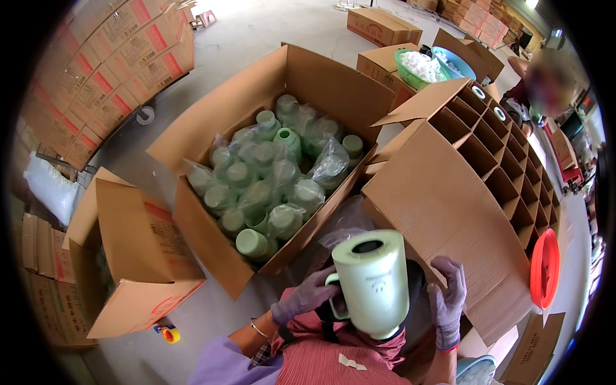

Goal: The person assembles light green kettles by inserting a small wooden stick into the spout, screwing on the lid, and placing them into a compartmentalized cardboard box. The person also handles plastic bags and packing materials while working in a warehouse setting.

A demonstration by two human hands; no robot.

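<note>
A pale green jug with a side handle and a round dark hole at one end is tilted in front of my body. A small smiling face is printed on its side. My left hand, in a grey-purple glove, has its fingers wrapped at the jug's handle. My right hand, gloved likewise, is raised to the right of the jug, apart from it, with fingers apart and nothing in them. Ahead stands an open carton with many pale green jug bodies, several in clear plastic bags.
To the right, a carton with cardboard dividers has a red ring-shaped piece at its edge. A smaller open carton and tape rolls lie left. Stacked cartons rise behind. Basins with white parts and another person are far right.
</note>
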